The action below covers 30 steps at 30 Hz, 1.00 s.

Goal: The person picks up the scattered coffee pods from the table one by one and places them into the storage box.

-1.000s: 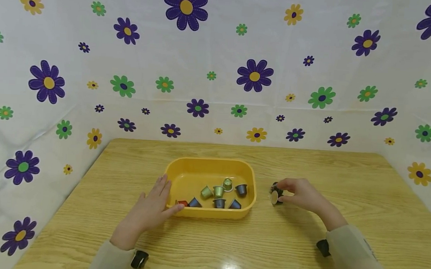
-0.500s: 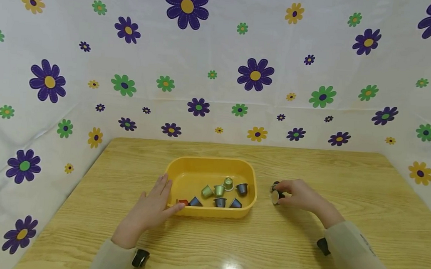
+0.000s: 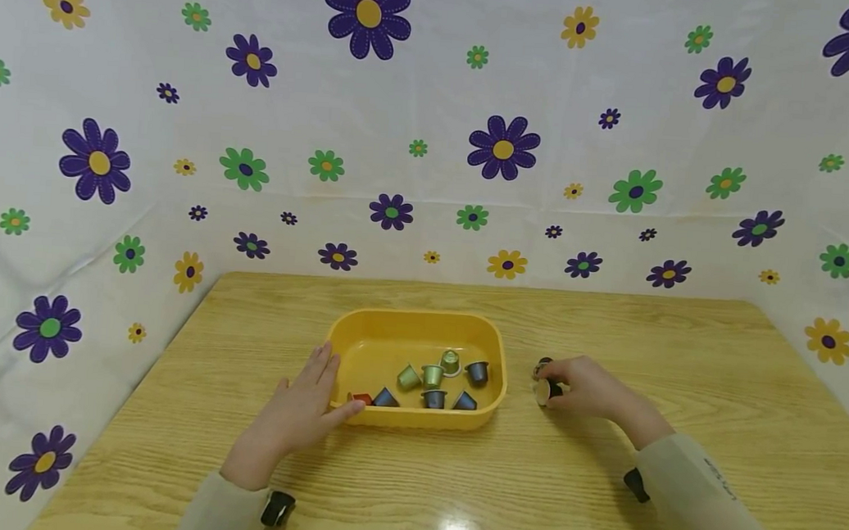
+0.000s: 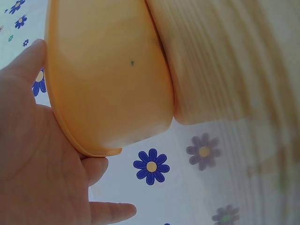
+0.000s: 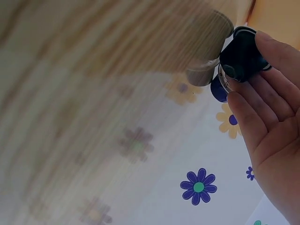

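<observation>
On the right of the table, my right hand (image 3: 593,388) pinches a dark coffee capsule (image 5: 241,56) between thumb and fingers, its pale lid turned left in the head view. A second capsule (image 5: 218,90), dark blue, lies right behind it, partly hidden by the fingers. My left hand (image 3: 295,420) rests against the left end of a yellow tray (image 3: 414,418), its fingers straight along the outside and the thumb on the front rim. Inside the tray lie several capsules: green ones (image 3: 431,375), dark blue ones (image 3: 476,373) and a red one (image 3: 360,398) close to the left thumb.
The wooden table (image 3: 410,477) reaches back to a white flowered cloth (image 3: 419,133), which also hangs at both sides. Black wrist straps (image 3: 278,508) show under both sleeves. The tray's right wall stands between its capsules and the right hand.
My right hand's fingers have come down and closed round the dark capsule, which has turned slightly. The left hand and the tray stay put.
</observation>
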Available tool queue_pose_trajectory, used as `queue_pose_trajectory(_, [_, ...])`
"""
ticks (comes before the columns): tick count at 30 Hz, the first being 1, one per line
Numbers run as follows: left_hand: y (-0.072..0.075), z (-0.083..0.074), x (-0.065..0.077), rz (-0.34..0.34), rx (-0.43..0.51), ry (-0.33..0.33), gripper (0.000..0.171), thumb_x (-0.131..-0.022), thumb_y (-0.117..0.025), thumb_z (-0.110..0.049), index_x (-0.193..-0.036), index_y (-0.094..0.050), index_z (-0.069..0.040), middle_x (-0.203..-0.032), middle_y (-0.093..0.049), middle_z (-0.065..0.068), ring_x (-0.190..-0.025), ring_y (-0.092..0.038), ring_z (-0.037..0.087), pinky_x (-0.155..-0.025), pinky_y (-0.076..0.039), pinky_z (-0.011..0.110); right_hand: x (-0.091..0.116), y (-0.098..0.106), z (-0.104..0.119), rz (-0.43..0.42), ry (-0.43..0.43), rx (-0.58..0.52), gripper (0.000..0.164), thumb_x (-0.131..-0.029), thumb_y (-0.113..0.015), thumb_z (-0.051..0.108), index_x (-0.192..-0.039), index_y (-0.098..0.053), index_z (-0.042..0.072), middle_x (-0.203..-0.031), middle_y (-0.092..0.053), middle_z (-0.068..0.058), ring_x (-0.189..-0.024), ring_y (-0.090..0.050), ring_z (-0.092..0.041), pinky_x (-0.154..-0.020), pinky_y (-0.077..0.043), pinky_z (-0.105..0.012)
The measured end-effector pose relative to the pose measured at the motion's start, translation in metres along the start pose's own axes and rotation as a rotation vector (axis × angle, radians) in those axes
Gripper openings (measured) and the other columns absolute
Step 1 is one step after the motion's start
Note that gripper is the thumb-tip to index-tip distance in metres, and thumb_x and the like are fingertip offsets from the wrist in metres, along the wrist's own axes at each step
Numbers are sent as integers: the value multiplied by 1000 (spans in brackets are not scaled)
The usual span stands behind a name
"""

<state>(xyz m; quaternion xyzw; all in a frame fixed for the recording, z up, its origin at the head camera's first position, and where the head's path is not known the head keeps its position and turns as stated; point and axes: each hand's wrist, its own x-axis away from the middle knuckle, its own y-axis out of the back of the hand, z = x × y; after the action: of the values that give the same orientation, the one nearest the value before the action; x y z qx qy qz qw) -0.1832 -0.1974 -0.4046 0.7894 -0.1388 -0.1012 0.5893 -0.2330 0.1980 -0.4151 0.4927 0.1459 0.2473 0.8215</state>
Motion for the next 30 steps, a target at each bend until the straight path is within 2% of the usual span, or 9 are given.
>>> queue_pose_trajectory(19, [3, -2, 0, 1, -4, 0, 85, -87, -39, -57, -137, -17, 8, -145, -6, 20, -132, -6, 32, -89, -19, 66, -3, -3, 3, 55, 25, 119, 35, -71, -71, 4, -105, -62, -4, -103, -62, -16, -95, -57, -29, -78, -46, -39])
queue_pose_trajectory(21, [3, -2, 0, 1, -2, 1, 85, -87, -38, -57, -137, -17, 8, -145, -6, 20, -132, -6, 32, -89, -19, 66, -2, -3, 3, 55, 25, 116, 36, -71, -71, 4, -105, -62, -4, -104, -61, -16, -96, -57, -29, -78, -46, -39])
queue_pose_trajectory(24, [3, -2, 0, 3, -1, 2, 86, -86, -37, -58, -138, -17, 8, -145, -6, 20, -132, -5, 32, -89, -18, 66, -2, -1, 3, 54, 10, 78, 36, -72, -70, 4, -107, -62, -3, -106, -61, -16, -76, -58, -19, -68, -48, -32])
queue_pose_trajectory(27, [2, -2, 0, 1, -3, 1, 87, -86, -36, -60, -138, -17, 7, -145, -6, 20, -132, -5, 32, -89, -18, 66, 0, 1, 4, 39, 4, 36, 37, -72, -68, 4, -108, -62, -2, -106, -60, -16, -67, -49, -11, -61, -43, -27])
queue_pose_trajectory(28, [2, -2, 0, 1, -4, 1, 87, -86, -36, -60, -138, -16, 7, -145, -6, 20, -132, -6, 32, -89, -19, 66, 0, 2, 4, 31, -1, 19, 37, -73, -68, 4, -108, -62, -2, -106, -60, -16, -66, -46, -11, -60, -41, -27])
queue_pose_trajectory(30, [2, -2, 0, 0, -3, -1, 87, -86, -36, -60, -138, -17, 7, -145, -6, 20, -132, -6, 32, -89, -19, 66, 2, 4, 2, 10, 0, 8, 37, -73, -68, 5, -109, -61, -2, -106, -60, -15, -73, -49, -14, -64, -44, -30])
